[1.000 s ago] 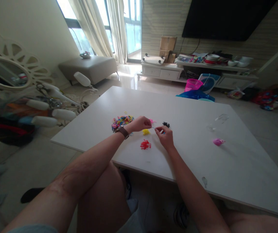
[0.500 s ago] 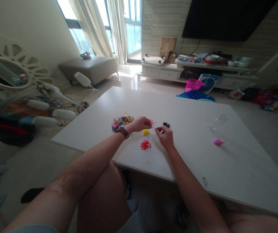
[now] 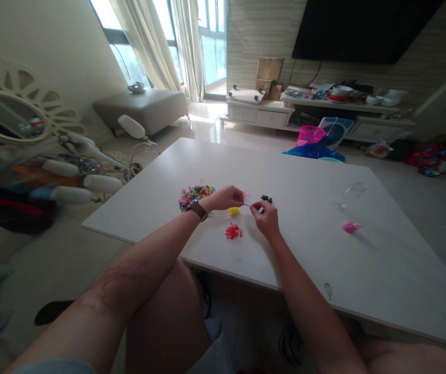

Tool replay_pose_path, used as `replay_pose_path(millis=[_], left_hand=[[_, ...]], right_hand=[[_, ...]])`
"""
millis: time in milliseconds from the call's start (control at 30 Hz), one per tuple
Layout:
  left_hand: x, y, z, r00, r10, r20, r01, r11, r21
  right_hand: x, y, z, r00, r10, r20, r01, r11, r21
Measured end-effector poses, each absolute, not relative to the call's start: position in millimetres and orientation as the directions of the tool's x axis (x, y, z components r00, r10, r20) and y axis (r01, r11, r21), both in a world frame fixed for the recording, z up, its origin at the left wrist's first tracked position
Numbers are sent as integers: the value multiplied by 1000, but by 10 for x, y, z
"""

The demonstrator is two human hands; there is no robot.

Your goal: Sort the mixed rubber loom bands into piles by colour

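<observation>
Between my two hands a thin blue rubber band [image 3: 247, 204] is stretched just above the table. My left hand [image 3: 231, 197], with a watch on its wrist, pinches one end; my right hand [image 3: 264, 216] pinches the other. Left of the hands lies a mixed heap of coloured bands [image 3: 195, 194]. Below them are a red pile [image 3: 233, 231] and a small yellow pile [image 3: 234, 211]. A pink pile [image 3: 245, 194] shows partly behind my left hand, and a black pile [image 3: 266, 199] lies just beyond my right. Some colour beneath the right fingers is mostly hidden.
The white table [image 3: 309, 254] holds a pink object [image 3: 351, 227] and a clear plastic container [image 3: 351, 195] on the right, with a small clear piece [image 3: 328, 291] near the front edge. A pink basket [image 3: 310, 136] stands beyond the far edge. White lamp heads [image 3: 70, 194] are at left.
My right hand has shifted very slightly away from the left, and a little more of the blue band shows between them. The piles have not moved.
</observation>
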State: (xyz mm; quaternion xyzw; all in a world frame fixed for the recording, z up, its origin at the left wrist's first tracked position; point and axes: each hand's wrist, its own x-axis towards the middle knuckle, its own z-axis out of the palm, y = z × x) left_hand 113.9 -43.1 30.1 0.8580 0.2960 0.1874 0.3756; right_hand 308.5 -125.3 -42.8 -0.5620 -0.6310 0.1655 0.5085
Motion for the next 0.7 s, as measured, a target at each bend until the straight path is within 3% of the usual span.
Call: replay_pose_path(millis=[533,700], left_hand=[[1135,-381,395,751,651,108,351,-533,770],[1134,-386,351,750,651,119,363,-555,748]], right_hand=[[3099,-1225,-388,253,914,316,391,202,-898],[3079,-1236,-408,249,910,332,409,212,-888]])
